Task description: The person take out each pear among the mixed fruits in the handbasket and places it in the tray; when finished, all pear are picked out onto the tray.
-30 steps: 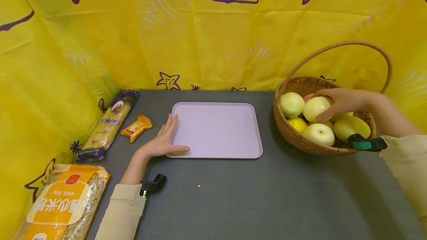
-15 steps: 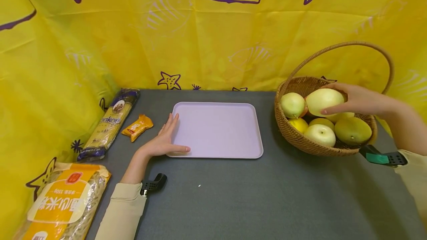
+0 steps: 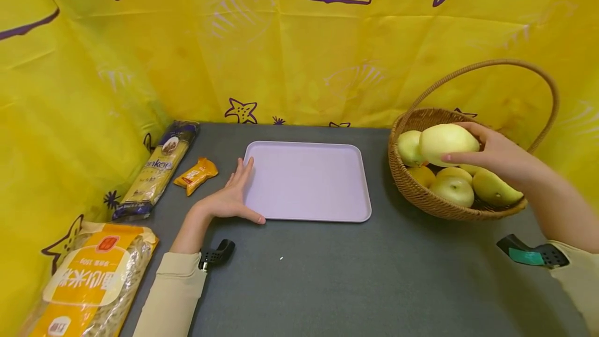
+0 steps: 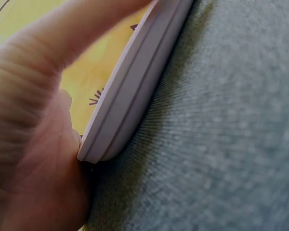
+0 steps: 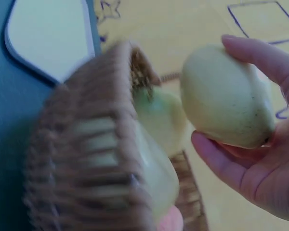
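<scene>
Pale yellow-green fruit (image 3: 448, 143): you have it at the mouth of the basket (image 3: 418, 196), just above the other fruit (image 3: 451, 190). Your right hand (image 3: 503, 157) is grasping it, thumb and fingers on opposite sides; you cannot tell whether it touches its neighbours. Your left hand (image 3: 229, 199) is released, fingers spread, in contact with the left end of the lilac tray (image 3: 309, 181).

For labels, refer to your left side. On the long pack (image 3: 159, 170), you can make out the letters "nko" in blue; the remainder is unclear. The orange packet (image 3: 196, 176) beside it carries print too small for you to read. The large bag (image 3: 95, 280), nearest you, bears white Chinese characters facing away from you, "米" among them, and a weight ending in "50g".

Your table (image 3: 351, 280) is dark grey, with a white speck (image 3: 281, 258) before the tray. Yellow cloth (image 3: 304, 66), printed with purple starfish and pale fish skeletons, encloses it behind and at left.
</scene>
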{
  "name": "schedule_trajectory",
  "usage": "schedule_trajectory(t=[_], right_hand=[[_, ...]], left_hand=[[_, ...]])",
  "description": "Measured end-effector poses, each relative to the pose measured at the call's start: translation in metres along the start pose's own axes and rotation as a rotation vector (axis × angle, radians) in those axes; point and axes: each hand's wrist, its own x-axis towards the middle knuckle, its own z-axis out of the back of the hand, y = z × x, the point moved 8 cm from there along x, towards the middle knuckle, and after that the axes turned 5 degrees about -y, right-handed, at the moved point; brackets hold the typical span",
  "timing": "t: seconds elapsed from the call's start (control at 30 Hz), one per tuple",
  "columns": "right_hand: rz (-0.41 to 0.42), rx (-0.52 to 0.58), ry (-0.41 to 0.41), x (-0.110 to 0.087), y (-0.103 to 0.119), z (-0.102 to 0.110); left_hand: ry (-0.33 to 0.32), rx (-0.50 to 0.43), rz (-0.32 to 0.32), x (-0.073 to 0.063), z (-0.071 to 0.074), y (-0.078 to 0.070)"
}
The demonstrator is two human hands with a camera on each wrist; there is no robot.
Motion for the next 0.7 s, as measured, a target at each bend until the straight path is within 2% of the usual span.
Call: schedule_trajectory(t=[0.27, 0.4, 0.7], right_hand=[[0.025, 0.208, 0.000, 0.001, 0.025, -0.029], [0.037, 0.231, -0.010, 0.004, 0.043, -0.048], [0.093, 0.393, 0.029, 0.027, 0.087, -0.111]], left_hand=[[-0.001, 0.011, -0.023, 0.000, -0.001, -0.002], [-0.001, 0.023, -0.022, 0.000, -0.001, -0.003], [0.003, 0.063, 0.002, -0.001, -0.002, -0.001]])
